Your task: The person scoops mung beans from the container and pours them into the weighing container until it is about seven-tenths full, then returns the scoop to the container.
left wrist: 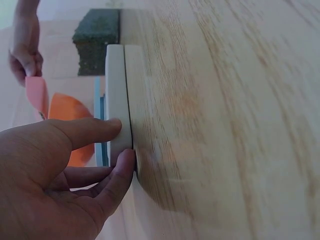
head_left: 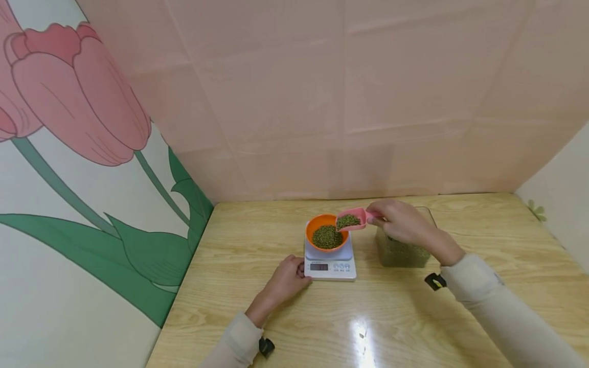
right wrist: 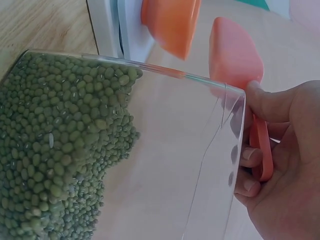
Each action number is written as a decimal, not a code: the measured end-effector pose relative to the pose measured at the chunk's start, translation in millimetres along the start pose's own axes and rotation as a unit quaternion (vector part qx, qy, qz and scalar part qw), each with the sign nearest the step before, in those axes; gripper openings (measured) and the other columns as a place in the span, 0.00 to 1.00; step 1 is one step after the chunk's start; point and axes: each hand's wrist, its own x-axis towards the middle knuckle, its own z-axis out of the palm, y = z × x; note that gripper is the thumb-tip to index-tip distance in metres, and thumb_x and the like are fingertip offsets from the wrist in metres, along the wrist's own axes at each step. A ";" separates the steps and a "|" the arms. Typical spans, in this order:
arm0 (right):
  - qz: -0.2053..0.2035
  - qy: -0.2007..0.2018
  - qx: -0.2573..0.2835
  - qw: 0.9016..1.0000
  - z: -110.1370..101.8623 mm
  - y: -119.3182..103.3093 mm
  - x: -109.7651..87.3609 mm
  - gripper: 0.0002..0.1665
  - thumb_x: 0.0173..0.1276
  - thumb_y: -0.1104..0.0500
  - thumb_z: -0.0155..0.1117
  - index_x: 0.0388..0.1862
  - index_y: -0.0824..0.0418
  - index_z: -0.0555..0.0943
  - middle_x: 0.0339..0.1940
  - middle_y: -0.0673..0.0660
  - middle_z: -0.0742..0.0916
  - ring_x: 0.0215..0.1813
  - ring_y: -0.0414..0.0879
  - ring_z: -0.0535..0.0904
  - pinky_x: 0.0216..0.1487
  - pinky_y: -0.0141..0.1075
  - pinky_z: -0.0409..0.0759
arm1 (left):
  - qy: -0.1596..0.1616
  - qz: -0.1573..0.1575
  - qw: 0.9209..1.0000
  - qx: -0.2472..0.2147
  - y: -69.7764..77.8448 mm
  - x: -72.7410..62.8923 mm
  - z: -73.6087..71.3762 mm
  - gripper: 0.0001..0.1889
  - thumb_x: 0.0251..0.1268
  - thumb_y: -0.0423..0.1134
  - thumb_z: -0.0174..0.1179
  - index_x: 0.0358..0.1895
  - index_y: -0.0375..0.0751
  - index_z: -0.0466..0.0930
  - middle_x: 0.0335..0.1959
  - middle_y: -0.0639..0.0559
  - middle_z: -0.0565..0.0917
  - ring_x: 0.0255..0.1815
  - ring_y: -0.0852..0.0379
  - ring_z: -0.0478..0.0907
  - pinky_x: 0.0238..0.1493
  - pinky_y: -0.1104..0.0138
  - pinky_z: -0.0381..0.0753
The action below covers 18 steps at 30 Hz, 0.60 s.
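My right hand [head_left: 398, 220] grips the handle of a pink scoop [head_left: 361, 213], which holds green mung beans. The scoop's front edge overlaps the right rim of an orange bowl [head_left: 313, 225] in the head view. Inside the bowl lies a heap of mung beans [head_left: 327, 237]. The bowl stands on a white kitchen scale [head_left: 331, 275] with a small display and buttons. At the scale's front left corner, my left hand [left wrist: 60, 175] holds the edge between thumb and curled fingers. In the right wrist view the scoop [right wrist: 235, 52] appears beyond a clear container wall.
A clear plastic container [head_left: 404, 259] with more mung beans [right wrist: 60, 140] stands right of the scale, partly under my right hand and wrist. The wooden table [head_left: 239, 240] meets a pink-covered wall [head_left: 285, 102] behind. A wall with painted tulips [head_left: 78, 97] rises at the left.
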 end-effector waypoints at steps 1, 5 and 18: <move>-0.001 0.000 -0.002 1.000 0.1 0.0 0.5 0.13 0.79 0.57 0.65 0.55 0.62 0.87 0.49 0.58 0.92 0.50 0.54 0.88 0.53 0.58 0.85 | 0.000 -0.001 1.000 0.001 -0.1 0.0 0.0 0.14 0.65 0.34 0.75 0.50 0.35 0.85 0.35 0.50 0.77 0.36 0.63 0.69 0.34 0.74 0.72; -0.011 0.002 -0.009 1.000 0.6 0.0 3.1 0.11 0.79 0.57 0.65 0.53 0.60 0.88 0.48 0.57 0.92 0.49 0.53 0.88 0.52 0.58 0.85 | 0.000 0.001 1.000 0.000 -0.3 -0.4 0.2 0.14 0.64 0.34 0.75 0.51 0.34 0.85 0.35 0.49 0.78 0.36 0.62 0.70 0.34 0.74 0.72; -0.028 -0.006 -0.019 0.999 -1.7 -4.8 8.5 0.08 0.78 0.58 0.67 0.49 0.58 0.88 0.46 0.55 0.92 0.46 0.51 0.87 0.49 0.54 0.85 | -0.002 0.002 1.000 -0.002 0.4 -0.7 -0.4 0.14 0.64 0.34 0.74 0.50 0.34 0.85 0.35 0.48 0.78 0.36 0.62 0.69 0.33 0.74 0.71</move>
